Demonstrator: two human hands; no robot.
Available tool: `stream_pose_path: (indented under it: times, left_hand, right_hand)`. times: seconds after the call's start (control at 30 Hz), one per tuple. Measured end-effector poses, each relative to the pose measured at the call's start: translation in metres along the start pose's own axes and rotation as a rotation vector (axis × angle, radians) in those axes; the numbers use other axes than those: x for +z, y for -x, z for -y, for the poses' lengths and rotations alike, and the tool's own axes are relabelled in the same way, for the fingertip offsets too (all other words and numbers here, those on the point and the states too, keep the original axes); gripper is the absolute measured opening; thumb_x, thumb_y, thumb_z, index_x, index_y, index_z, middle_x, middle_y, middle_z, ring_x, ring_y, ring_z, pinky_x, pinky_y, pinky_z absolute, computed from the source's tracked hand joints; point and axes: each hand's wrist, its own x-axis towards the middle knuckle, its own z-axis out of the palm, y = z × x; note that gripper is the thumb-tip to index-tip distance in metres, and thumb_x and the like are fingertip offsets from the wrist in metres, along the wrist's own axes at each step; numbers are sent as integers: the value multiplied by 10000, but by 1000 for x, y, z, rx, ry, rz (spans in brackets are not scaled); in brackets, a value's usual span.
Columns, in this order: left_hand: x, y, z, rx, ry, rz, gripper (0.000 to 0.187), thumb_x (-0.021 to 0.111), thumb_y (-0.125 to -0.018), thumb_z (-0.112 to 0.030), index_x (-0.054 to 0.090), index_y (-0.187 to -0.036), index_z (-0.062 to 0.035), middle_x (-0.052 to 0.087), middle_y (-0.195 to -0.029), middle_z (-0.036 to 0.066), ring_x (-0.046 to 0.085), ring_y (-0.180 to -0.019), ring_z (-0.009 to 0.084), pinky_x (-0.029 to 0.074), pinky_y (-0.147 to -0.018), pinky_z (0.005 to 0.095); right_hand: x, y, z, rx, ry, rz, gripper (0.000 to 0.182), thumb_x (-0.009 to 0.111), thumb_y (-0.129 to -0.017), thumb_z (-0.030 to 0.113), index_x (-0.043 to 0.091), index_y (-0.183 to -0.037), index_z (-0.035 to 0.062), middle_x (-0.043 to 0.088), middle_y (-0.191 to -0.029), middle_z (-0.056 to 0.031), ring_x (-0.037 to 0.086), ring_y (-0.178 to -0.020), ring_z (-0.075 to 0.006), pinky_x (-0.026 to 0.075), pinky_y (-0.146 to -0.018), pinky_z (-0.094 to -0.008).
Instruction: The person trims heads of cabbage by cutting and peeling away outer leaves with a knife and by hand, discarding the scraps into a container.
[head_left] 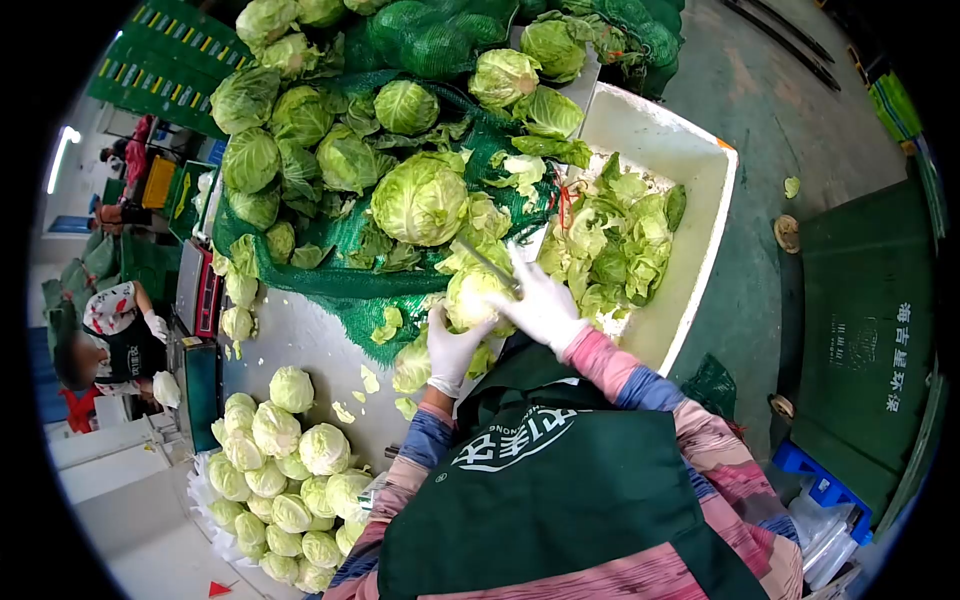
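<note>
My left hand [455, 350], in a white glove, grips the lower side of a pale green cabbage [470, 295] in front of my apron. My right hand [543, 305], also gloved, is closed around a knife [487, 263] whose blade points up and left across the top of this cabbage. The knife's handle is hidden in the fingers. Just beyond lies a large leafy cabbage [420, 198] on green netting [330, 280]. Cut leaves [620, 240] fill part of the white foam box [705, 240] to the right of my hands.
Trimmed cabbages [275, 430] are piled at the lower left. Untrimmed ones [250, 160] lie at the upper left, beside full net sacks [425, 40]. A large green bin [865, 330] stands at right. A co-worker [125, 335] in an apron is at far left, near a scale [205, 300].
</note>
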Motion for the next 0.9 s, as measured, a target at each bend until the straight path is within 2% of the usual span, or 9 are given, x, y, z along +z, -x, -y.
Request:
stream_pose_path:
  times: [0.2,0.33,0.5,0.53,0.63,0.7,0.77,0.8,0.9]
  left_hand:
    - [13,0,-2,-3,23,-145,721,857,-668,-207,452,-1195,74,581,-1137,168,582,-1006,196,483,-882,311]
    - [16,-1,-7,-26,-3,-149,731,841,-689,-192,431,-1225,91,572,-1157,175,576,-1024,203,478,-893,311]
    - [14,0,-8,-39,-34,-124,744,827,-705,-156,410,-1264,103,563,-1179,174,573,-1043,206,471,-908,308]
    - [15,-1,-10,-49,-19,-141,734,840,-689,-181,427,-1231,91,577,-1147,169,582,-1019,205,481,-888,312]
    - [15,1,-13,-55,81,-138,731,849,-679,-193,433,-1215,80,585,-1125,162,591,-996,203,491,-871,314]
    - [11,0,-7,-45,156,-110,739,845,-685,-181,422,-1232,81,579,-1134,159,590,-997,203,491,-874,312]
    - [8,0,12,-115,136,-115,742,831,-700,-152,401,-1259,80,567,-1150,152,589,-999,202,492,-880,311]
    - [8,1,5,-177,192,-125,710,809,-725,-130,397,-1264,77,564,-1158,156,589,-1003,197,499,-871,302]
    - [2,2,3,-304,292,-114,685,784,-754,-124,391,-1281,70,564,-1170,156,598,-997,189,527,-816,297]
  right_hand:
    - [-3,11,4,-28,1,108,704,470,-926,535,354,-1420,47,650,-896,-233,641,-775,-390,513,-687,-452]
    - [-7,9,12,73,122,312,783,407,-933,566,274,-1438,-16,667,-812,-232,652,-728,-386,516,-660,-465]
    - [5,-6,-7,52,-62,220,685,439,-940,507,345,-1427,36,631,-769,-275,621,-760,-424,490,-724,-457]
    - [4,-8,-8,64,-168,166,617,451,-935,503,478,-1331,30,631,-810,-286,618,-810,-428,483,-763,-447]
    - [11,-21,-32,48,-170,148,596,435,-937,496,470,-1324,43,647,-942,-264,624,-887,-400,495,-775,-446]
    - [13,-25,-39,0,-64,169,643,475,-894,562,511,-1264,37,648,-1014,-235,633,-895,-392,493,-802,-438]
    - [-10,-15,9,266,-68,265,748,509,-822,666,532,-1229,39,636,-1066,-201,638,-922,-372,495,-810,-432]
    - [10,-12,3,175,-24,114,839,531,-750,743,541,-1206,38,623,-1079,-185,633,-944,-369,496,-817,-427]
    - [28,-11,6,128,-47,-41,618,525,-840,629,574,-1078,61,646,-963,-179,637,-885,-367,489,-742,-437]
